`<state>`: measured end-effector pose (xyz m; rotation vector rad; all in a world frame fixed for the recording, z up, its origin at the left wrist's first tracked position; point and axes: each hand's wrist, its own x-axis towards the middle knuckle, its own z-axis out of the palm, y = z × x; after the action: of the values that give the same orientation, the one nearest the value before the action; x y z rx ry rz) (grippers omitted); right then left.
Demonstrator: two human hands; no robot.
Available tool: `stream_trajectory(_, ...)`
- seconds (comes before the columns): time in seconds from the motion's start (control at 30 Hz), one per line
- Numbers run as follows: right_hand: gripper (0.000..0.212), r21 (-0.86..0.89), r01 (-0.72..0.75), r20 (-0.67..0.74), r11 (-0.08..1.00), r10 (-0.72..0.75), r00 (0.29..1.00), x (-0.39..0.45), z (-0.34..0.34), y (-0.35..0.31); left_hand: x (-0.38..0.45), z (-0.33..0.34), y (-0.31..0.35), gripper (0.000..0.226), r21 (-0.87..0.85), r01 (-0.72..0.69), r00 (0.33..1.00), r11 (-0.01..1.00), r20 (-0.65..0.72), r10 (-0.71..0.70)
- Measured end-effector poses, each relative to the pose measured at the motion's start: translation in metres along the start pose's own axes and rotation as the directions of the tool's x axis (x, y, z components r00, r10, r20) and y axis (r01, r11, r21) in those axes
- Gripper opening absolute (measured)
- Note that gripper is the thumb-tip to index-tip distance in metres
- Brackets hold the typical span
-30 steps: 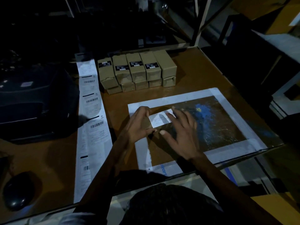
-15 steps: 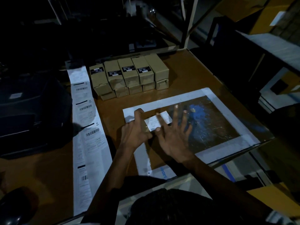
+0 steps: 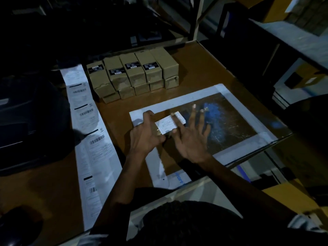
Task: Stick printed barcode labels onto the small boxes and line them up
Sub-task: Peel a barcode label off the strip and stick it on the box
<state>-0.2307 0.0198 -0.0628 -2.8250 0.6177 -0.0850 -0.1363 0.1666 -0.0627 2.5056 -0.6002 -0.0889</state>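
Since a second ago the right hand (image 3: 190, 139) has gone from cupped over the label (image 3: 168, 124) to fingers spread straight, its index finger pressing the white label flat. Left hand (image 3: 145, 134) curls round the small box (image 3: 164, 134) under the label, gripping its near-left end. Box and label sit at the mat's (image 3: 204, 96) ten o'clock corner, close to its white border. Open mat surface stretches toward three o'clock. Stacked boxes (image 3: 133, 75) stand well apart at twelve o'clock; the label strip (image 3: 88, 132) runs along nine o'clock, near the table's (image 3: 204, 68) left side.
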Motion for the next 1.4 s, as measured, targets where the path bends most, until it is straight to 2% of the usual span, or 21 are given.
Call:
stream_trajectory(0.13,0.060,-0.038,0.168,0.025,0.985,-0.167,0.986,-0.024,0.011,-0.033,-0.001,0.000,-0.002,0.061,0.010,-0.039,0.999,0.999,-0.038,0.039)
stream_trajectory(0.2,0.059,-0.078,0.143,-0.010,0.987,-0.144,0.990,-0.017,0.011,-0.023,-0.002,-0.001,-0.001,0.068,-0.007,-0.028,0.999,1.000,-0.021,0.028)
stream_trajectory(0.27,0.057,-0.087,0.023,-0.065,0.996,-0.029,0.997,-0.004,0.005,-0.004,-0.002,-0.002,0.000,0.081,-0.005,-0.030,1.000,1.000,0.000,0.030)
stream_trajectory(0.37,0.058,-0.071,-0.106,-0.071,0.992,0.101,0.992,0.007,0.000,0.001,-0.002,-0.004,0.001,0.085,0.007,-0.041,0.999,0.999,0.004,0.041)
stream_trajectory(0.43,0.060,-0.045,-0.076,-0.045,0.996,0.074,0.996,-0.001,0.005,-0.017,-0.001,-0.004,0.000,0.081,0.006,-0.045,0.999,0.999,0.011,0.045)
stream_trajectory(0.5,0.060,-0.022,0.030,-0.013,0.999,-0.030,0.999,-0.018,0.013,-0.036,-0.003,-0.004,-0.001,0.070,0.024,-0.074,0.997,0.997,0.002,0.074)
stream_trajectory(0.6,0.059,-0.034,0.116,0.004,0.993,-0.116,0.993,-0.027,0.016,-0.030,-0.006,-0.005,-0.001,0.064,0.013,-0.086,0.996,0.996,-0.011,0.086)
stream_trajectory(0.73,0.057,-0.070,-0.028,-0.119,0.997,0.019,0.993,-0.016,0.005,0.004,-0.004,-0.006,-0.001,0.084,0.001,-0.092,0.996,0.996,0.014,0.092)
stream_trajectory(0.83,0.057,-0.017,-0.101,-0.084,0.995,0.099,0.992,-0.014,0.006,-0.003,-0.001,-0.006,-0.001,0.084,-0.003,-0.083,0.996,0.997,0.022,0.083)
stream_trajectory(0.97,0.056,-0.002,0.052,0.005,0.999,-0.052,0.999,-0.033,0.020,-0.037,-0.001,-0.006,0.000,0.066,0.018,-0.104,0.994,0.994,0.021,0.104)
stream_trajectory(1.07,0.053,-0.007,0.056,-0.033,0.998,-0.057,0.998,-0.031,0.014,-0.025,0.002,-0.007,-0.004,0.075,0.005,-0.133,0.990,0.991,0.050,0.132)
stream_trajectory(1.2,0.054,0.163,-0.088,-0.052,0.983,0.098,0.994,-0.018,0.001,0.010,0.008,-0.010,-0.009,0.090,0.001,-0.186,0.974,0.983,0.132,0.184)
stream_trajectory(1.27,0.058,0.369,-0.072,-0.069,0.926,0.105,0.992,-0.015,0.000,0.025,0.008,-0.013,-0.008,0.089,0.014,-0.254,0.953,0.967,0.172,0.248)
stream_trajectory(1.33,0.063,0.614,-0.011,-0.073,0.790,0.071,0.995,-0.014,-0.001,0.031,0.008,-0.013,-0.006,0.078,0.058,-0.308,0.943,0.950,0.148,0.297)
stream_trajectory(1.4,0.058,0.680,0.042,-0.058,0.732,-0.004,0.998,-0.010,-0.003,0.030,0.006,-0.010,-0.003,0.067,0.066,-0.323,0.945,0.944,0.078,0.318)
